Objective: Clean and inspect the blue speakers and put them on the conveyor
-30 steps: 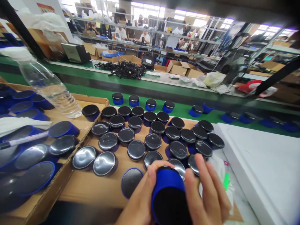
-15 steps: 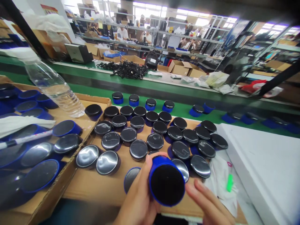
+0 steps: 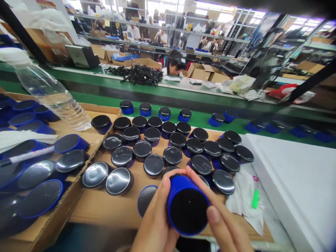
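A small round blue speaker (image 3: pixel 188 210) with a flat black face is held up in front of me, that face turned toward me. My left hand (image 3: pixel 159 211) is wrapped round its left side, fingers reaching behind. Along the right side lies my right hand (image 3: pixel 223 217), fingers bent over the top edge and right wall, so both hands grip it. Just left of my hands a similar piece with a mesh face (image 3: pixel 147 200) rests on the cardboard (image 3: pixel 105 206). Beyond, several glossy black-topped blue pieces (image 3: pixel 153 165) stand in loose rows.
At left, a cardboard tray (image 3: pixel 65 206) holds more pieces, a marker (image 3: pixel 33 155), a white cloth (image 3: pixel 28 138) and a tilted water bottle (image 3: pixel 56 94). A white board (image 3: pixel 296 175) borders the right, beside a cloth (image 3: pixel 243 196) with a green-handled tool (image 3: pixel 255 198). Pieces line the green belt (image 3: pixel 154 99).
My right hand has moved in from the right and closed against the speaker's side and top. The left hand keeps its hold. Behind the belt, a person's head has lifted.
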